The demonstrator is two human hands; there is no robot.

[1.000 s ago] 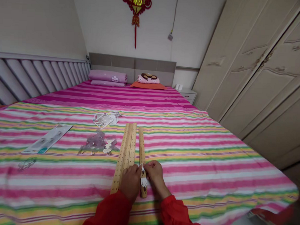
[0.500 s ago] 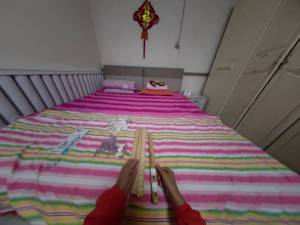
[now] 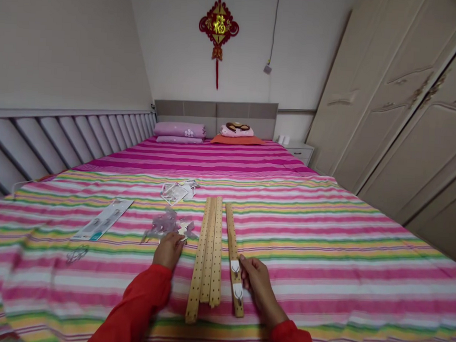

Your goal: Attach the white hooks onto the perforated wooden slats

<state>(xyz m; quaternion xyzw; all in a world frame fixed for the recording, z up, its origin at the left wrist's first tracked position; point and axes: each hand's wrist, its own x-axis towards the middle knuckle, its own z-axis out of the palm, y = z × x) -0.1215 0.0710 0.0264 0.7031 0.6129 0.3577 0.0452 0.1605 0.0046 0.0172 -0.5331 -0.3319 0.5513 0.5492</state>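
Note:
My left hand [image 3: 168, 251] has its fingers drawn together at the near edge of a pile of clear plastic bags [image 3: 164, 222]. Small white pieces [image 3: 185, 228] lie at its fingertips; whether one is pinched I cannot make out. My right hand [image 3: 256, 279] grips the right edge of a narrow wooden strip [image 3: 231, 231] full of small holes. Two white-backed metal hooks sit on that strip: an upper hook [image 3: 235, 267] beside my fingertips and a lower hook [image 3: 238, 292] nearer me. Left of it, several similar perforated strips [image 3: 208, 261] lie side by side.
On the striped bedspread [image 3: 322, 256] are a long blister card [image 3: 103, 220], some thin wire pieces [image 3: 77, 254] and a heap of white cards and packaging [image 3: 178, 190]. A slatted rail [image 3: 74, 136] runs along the left; a wardrobe [image 3: 404, 113] stands at the right.
My left hand has moved left and away from me, off the grouped wooden strips to the bags and white pieces. My right hand stays at the strip with hooks.

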